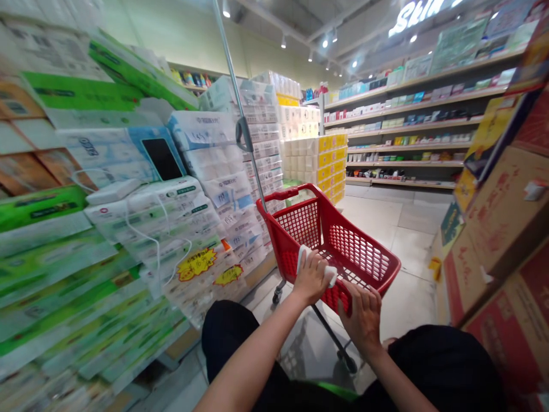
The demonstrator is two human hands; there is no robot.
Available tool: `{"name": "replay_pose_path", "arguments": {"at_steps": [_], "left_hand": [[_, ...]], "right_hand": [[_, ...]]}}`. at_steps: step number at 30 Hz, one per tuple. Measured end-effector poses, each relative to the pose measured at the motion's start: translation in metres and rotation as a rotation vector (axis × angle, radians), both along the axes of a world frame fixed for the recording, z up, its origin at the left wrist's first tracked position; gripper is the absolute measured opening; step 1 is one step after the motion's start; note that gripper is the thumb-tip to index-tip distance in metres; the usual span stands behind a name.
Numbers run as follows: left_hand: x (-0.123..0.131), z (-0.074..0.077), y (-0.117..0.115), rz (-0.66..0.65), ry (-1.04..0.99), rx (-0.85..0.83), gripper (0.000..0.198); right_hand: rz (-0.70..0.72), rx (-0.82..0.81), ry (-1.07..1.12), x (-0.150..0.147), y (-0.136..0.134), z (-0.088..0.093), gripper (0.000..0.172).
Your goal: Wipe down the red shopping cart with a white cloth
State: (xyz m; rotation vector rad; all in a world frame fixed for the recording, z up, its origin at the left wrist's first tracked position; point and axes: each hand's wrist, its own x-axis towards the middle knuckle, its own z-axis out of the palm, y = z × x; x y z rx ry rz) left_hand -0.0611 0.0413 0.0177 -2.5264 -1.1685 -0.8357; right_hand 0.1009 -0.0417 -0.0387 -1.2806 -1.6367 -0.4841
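A small red shopping cart [369, 252] stands on the tiled floor in front of me. My left hand [311, 278] presses a white cloth [330, 273] against the cart's near rim, fingers closed over it. Just to the right, my right hand [363, 315] grips the same rim of the basket, fingers curled over the edge. A grey metal pole [240, 109] rises from the cart's far left corner. My knees in black trousers show at the bottom.
Stacks of tissue packs [141, 229] with a phone [162, 158] and white cable on top fill the left. Cardboard boxes [501, 229] line the right. Yellow stacked packs [330, 160] and stocked shelves [412, 131] stand beyond the open aisle floor [407, 229].
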Motion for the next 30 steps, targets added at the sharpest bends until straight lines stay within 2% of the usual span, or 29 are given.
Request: {"name": "replay_pose_path", "arguments": {"at_steps": [5, 11, 16, 20, 23, 26, 30], "left_hand": [[0.011, 0.001, -0.007, -0.05, 0.011, -0.016, 0.028], [0.012, -0.003, -0.024, -0.067, 0.022, -0.034, 0.029], [0.002, -0.015, -0.045, -0.035, 0.01, -0.031, 0.037], [-0.012, -0.015, -0.049, 0.002, 0.04, -0.03, 0.024], [-0.018, -0.012, -0.05, -0.015, 0.094, -0.003, 0.019], [-0.014, -0.012, -0.054, -0.007, 0.11, 0.026, 0.017], [0.003, -0.017, -0.062, 0.063, 0.082, 0.04, 0.018]], "right_hand": [[0.098, -0.06, 0.008, -0.006, -0.007, 0.014, 0.069], [0.29, -0.2, -0.003, -0.014, -0.009, 0.022, 0.083], [0.392, -0.171, -0.052, 0.003, -0.003, 0.03, 0.07], [0.265, -0.149, -0.137, 0.044, 0.018, 0.043, 0.049], [0.2, -0.148, -0.174, 0.068, 0.031, 0.044, 0.031], [0.2, -0.144, -0.18, 0.071, 0.032, 0.039, 0.027], [0.144, -0.164, -0.128, 0.058, 0.023, 0.034, 0.029]]}}
